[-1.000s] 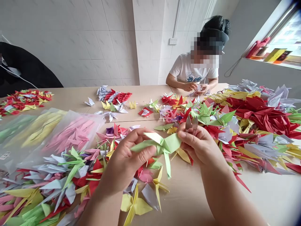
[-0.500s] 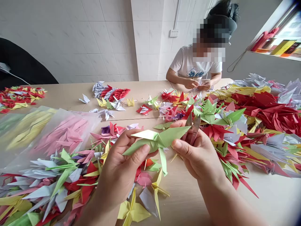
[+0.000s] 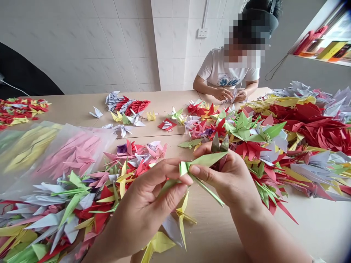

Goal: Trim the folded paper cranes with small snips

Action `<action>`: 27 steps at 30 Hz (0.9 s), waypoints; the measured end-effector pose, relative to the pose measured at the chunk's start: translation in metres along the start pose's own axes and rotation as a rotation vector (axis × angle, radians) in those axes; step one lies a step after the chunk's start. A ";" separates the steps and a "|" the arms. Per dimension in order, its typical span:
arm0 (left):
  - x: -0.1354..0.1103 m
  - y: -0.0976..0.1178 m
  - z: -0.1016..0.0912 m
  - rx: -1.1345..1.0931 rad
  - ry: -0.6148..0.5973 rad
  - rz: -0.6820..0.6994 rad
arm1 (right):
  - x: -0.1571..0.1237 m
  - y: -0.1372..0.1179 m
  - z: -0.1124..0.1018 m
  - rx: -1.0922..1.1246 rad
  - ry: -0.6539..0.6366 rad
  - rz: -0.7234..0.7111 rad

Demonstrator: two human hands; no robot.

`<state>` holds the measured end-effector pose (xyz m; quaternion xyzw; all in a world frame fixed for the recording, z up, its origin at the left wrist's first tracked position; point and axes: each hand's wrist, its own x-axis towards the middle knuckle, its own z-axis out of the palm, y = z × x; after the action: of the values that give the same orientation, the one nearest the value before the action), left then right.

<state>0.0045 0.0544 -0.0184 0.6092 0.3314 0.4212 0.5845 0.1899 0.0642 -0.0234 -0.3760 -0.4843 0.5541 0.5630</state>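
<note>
Both hands are busy here: the left hand [image 3: 148,204] is pinching one end of a green folded paper piece [image 3: 210,159], and the right hand [image 3: 227,179] is gripping it near the middle fold while also holding a two-bladed metal tool [image 3: 224,144], tips up. The paper is sitting mid-frame, above the desk [image 3: 214,233]. Risk-wise, those blades are poking up right behind the wing, so a careless twist could nick it. Squeezing too hard might crush the folds, and a loose pinch could let it drop.
</note>
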 end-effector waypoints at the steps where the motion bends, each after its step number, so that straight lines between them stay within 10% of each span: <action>1: 0.000 0.000 0.000 0.040 0.002 0.029 | 0.000 -0.001 0.000 -0.013 -0.001 0.006; 9: 0.000 -0.002 0.001 0.298 0.119 0.199 | -0.003 0.001 -0.001 0.118 -0.060 0.013; 16: 0.004 0.000 0.001 -0.131 0.039 0.032 | 0.002 -0.004 0.004 0.411 -0.127 0.242; 27: -0.004 0.003 -0.001 -0.231 0.026 -0.053 | 0.000 -0.004 0.010 0.496 -0.138 0.376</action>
<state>0.0017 0.0505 -0.0158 0.5233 0.3044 0.4488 0.6573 0.1812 0.0629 -0.0168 -0.2717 -0.2936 0.7739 0.4910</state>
